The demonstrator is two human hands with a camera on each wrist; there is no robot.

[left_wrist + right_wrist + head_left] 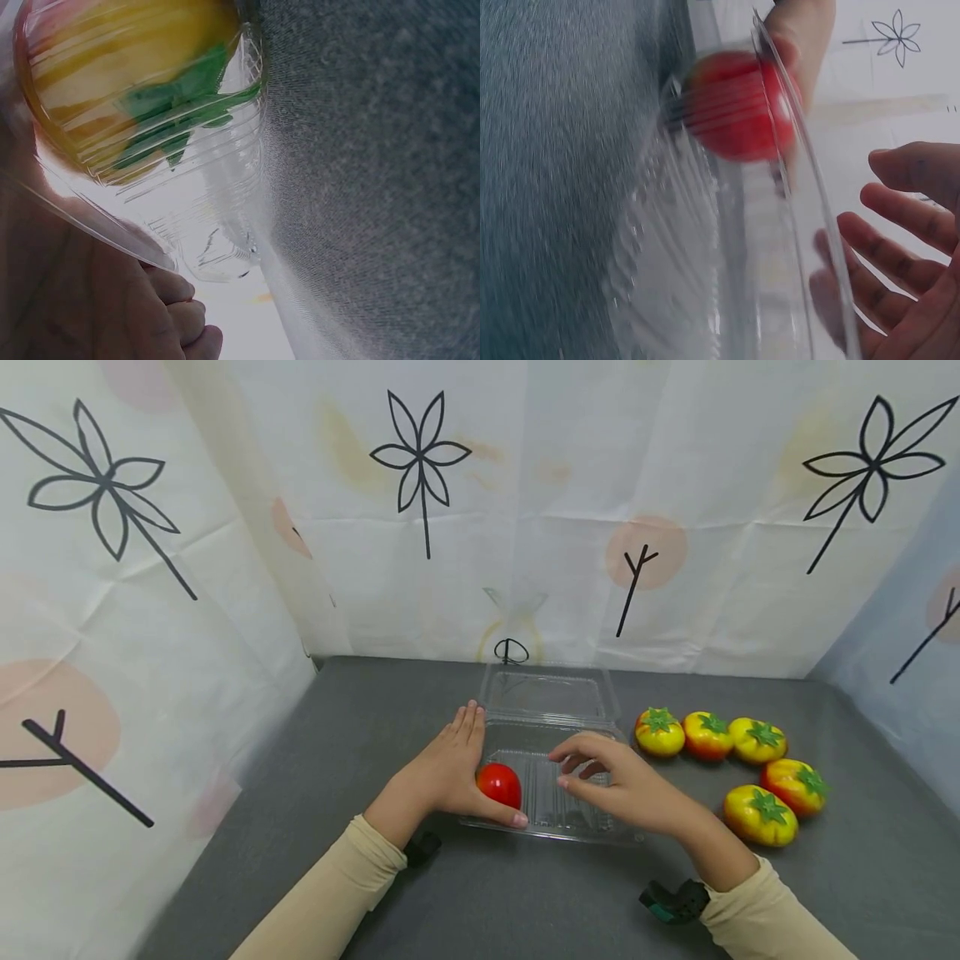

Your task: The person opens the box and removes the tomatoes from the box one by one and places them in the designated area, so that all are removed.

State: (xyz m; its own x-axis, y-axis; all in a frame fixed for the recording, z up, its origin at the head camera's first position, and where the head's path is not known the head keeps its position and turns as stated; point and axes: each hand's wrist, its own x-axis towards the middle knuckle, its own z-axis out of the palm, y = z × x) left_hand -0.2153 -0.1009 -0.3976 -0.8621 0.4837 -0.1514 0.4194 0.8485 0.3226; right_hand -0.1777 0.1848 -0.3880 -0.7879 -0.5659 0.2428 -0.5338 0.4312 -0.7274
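The clear tray (570, 827) sits mid-counter (360, 727), its open lid (551, 695) lying back toward the curtain wall (525, 527) — little room behind it. A tomato (500, 784) fills its left end; the right stays free. The left hand (446, 772) blocks the tray's left side, the right hand (626, 781) hovers above. Five tomatoes (750, 760) crowd the right; the counter's left lies open.

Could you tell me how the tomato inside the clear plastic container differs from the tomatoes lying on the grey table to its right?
The tomato in the clear plastic clamshell container looks plain red from above; the five tomatoes on the grey table are yellow and red. It lies alone beside the left hand; they form a curved row, untouched. Its green top is hidden in the head view; theirs face up. All are round and similar in size.
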